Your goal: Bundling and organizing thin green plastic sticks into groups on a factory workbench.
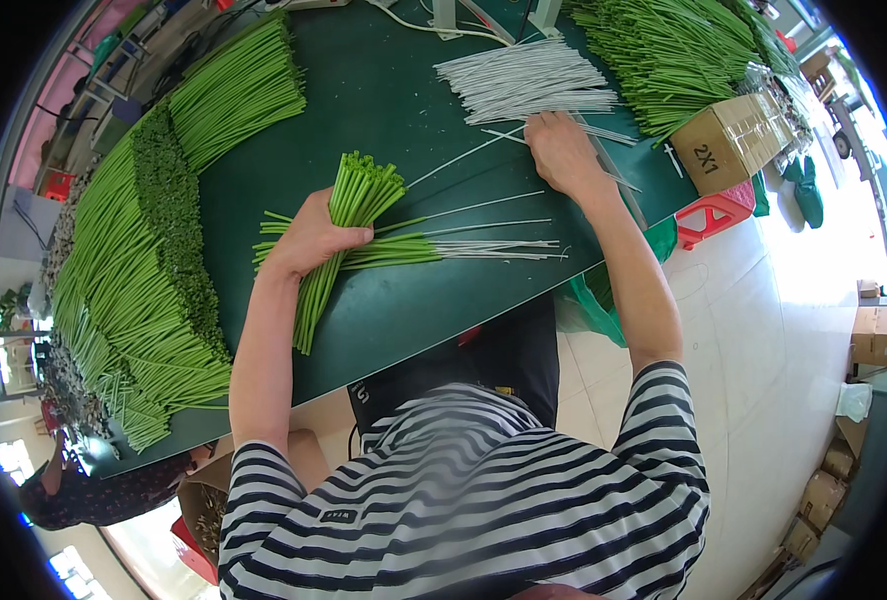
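Note:
My left hand [315,236] is wrapped round a bundle of green plastic stems [365,192], held tilted over the table. Beneath it lie more green stems [393,250] with thin white wires [498,248] sticking out of their right ends. My right hand [561,155] is at the near edge of a pile of white wires [523,82], fingers pinched together. One long white wire [463,158] runs from its fingertips toward the held bundle; the bundle's top hides where that wire ends.
Large heaps of green stems [233,95] cover the table's left side, and another heap [663,60] lies at the far right. A cardboard box [728,145] rests on a red stool [713,215] beside the green table [403,330]. Someone in dark patterned clothing [113,490] is at lower left.

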Demonstrator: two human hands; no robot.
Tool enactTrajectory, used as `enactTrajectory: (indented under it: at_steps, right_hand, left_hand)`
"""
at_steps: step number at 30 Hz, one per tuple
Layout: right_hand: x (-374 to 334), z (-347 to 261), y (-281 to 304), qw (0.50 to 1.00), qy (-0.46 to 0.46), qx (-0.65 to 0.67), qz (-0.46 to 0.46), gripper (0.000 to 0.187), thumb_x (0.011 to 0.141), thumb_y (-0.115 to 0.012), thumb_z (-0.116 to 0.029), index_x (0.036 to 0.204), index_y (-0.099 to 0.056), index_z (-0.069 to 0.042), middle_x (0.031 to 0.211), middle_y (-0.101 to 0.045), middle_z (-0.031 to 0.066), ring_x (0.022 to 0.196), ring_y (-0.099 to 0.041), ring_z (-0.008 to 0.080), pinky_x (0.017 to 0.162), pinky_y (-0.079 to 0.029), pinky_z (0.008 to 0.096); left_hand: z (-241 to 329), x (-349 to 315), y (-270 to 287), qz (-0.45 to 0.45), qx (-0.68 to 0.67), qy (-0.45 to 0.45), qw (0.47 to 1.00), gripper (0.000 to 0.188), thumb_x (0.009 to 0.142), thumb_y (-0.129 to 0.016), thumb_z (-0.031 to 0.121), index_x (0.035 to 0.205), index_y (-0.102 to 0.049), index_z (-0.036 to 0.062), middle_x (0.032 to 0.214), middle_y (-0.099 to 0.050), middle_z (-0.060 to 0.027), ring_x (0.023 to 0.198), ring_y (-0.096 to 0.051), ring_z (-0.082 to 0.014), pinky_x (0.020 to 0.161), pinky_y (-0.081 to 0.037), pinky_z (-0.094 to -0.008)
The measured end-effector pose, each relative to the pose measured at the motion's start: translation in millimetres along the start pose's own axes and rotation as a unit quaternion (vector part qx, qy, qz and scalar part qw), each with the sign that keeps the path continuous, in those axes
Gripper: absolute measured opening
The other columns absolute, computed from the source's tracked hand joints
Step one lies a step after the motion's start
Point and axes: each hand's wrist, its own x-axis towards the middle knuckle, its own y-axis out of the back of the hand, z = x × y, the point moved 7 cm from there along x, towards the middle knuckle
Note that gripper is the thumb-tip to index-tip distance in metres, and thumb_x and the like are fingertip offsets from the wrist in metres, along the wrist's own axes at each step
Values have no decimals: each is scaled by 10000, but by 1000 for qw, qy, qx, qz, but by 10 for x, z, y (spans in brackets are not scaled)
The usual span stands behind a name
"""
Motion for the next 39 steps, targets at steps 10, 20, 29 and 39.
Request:
enactTrajectory:
  at_steps: [10, 20, 29, 39]
  right_hand:
    - [-466, 287, 423, 983, -173, 62, -9, 230, 951, -744, -225, 1059, -724, -23, 1066, -732, 164, 1093, -671, 357, 931, -537, 495]
    - [-571, 392, 338, 989, -99, 112, -14, 106, 901, -639, 7, 970, -705, -41, 1033, -717, 174, 1064, -654, 390, 905, -545, 487]
    - [-579, 445, 834, 927, -115, 283, 218, 124, 991, -646, -33, 1107, -678, -4, 964, -699, 169, 841, -674, 349, 785, -535, 377]
    - [-468, -641, 1228, 932, 26, 338, 126, 104, 946, -746, -71, 1040, -774, -39, 940, -713, 113, 814, -688, 323, 711, -542, 395]
  left_hand:
    - [-10, -8, -9, -2, -1, 7, 1000, 402, 779, -819, 74, 1146, -689, -24, 1015, -740, -72, 953, -688, -169, 943, -532, -328]
    - [-52, 22, 6, 2, 8, -7, 1000, 399, 767, -817, 101, 1123, -693, -28, 991, -739, -78, 914, -691, -173, 907, -542, -327]
    - [-102, -22, 33, -1, 3, -4, 1000, 383, 770, -823, 90, 1112, -690, -20, 998, -735, -70, 937, -684, -170, 922, -533, -330]
    - [-46, 2, 9, 6, -14, -22, 1000, 422, 762, -869, 99, 1120, -680, -19, 1007, -722, -64, 935, -676, -167, 929, -535, -327]
